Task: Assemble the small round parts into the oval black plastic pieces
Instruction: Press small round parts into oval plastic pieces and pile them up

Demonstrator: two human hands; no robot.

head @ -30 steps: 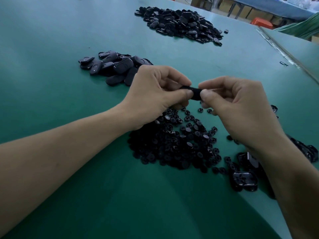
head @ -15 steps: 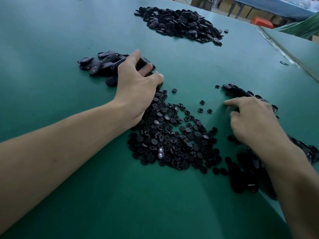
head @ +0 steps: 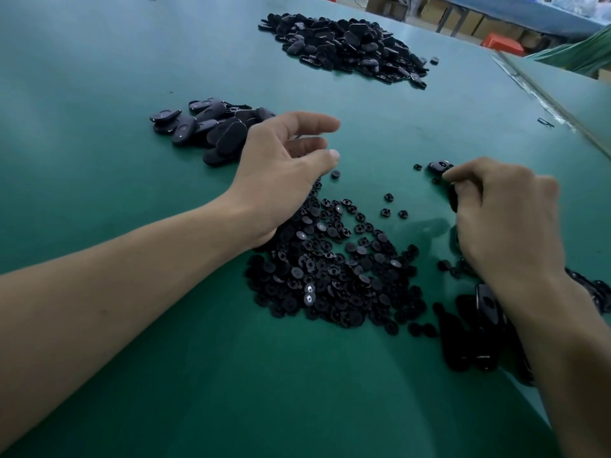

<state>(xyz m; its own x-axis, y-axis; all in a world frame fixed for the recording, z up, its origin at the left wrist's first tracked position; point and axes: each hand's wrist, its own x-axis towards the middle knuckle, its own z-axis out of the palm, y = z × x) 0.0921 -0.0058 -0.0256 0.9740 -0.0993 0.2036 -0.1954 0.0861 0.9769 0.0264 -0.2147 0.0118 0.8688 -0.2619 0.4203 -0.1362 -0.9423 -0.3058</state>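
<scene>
Green matte covering spreads over the whole table (head: 297, 391), and two bare forearms reach across it from the near edge. Nearest, beside the right forearm, lies a cluster of oval black plastic pieces (head: 482, 325), several overlapping, one face up with a pale centre. Just left of it spreads the heap of small round black plastic parts (head: 330, 276), dense in the middle and thinning to single parts on its far side.

The left hand (head: 284, 173) hangs over the heap's far left corner, wrist low by the parts. Its fingers (head: 314, 122) are loosely stretched, apart from the thumb, with nothing visible in them. A stray round part (head: 335, 174) lies on the table just below the thumb tip.

The right hand (head: 506, 219) sits off the heap's right side, knuckles up and fingers curled under. A dark oval piece (head: 453, 200) shows edge-on, pinched between thumb and fingers and mostly hidden by the hand. Just beyond the index fingertip a glossy single oval piece (head: 439, 166) lies on the table. Three loose round parts (head: 388, 197) lie between the hands.

Farther off, behind the left hand and partly hidden by it, sits a smaller heap of oval pieces (head: 205, 133). Well beyond, near the far edge, is a large heap of black pieces (head: 347, 47). Past the table stand an orange crate (head: 502, 44) and cardboard boxes (head: 429, 11).
</scene>
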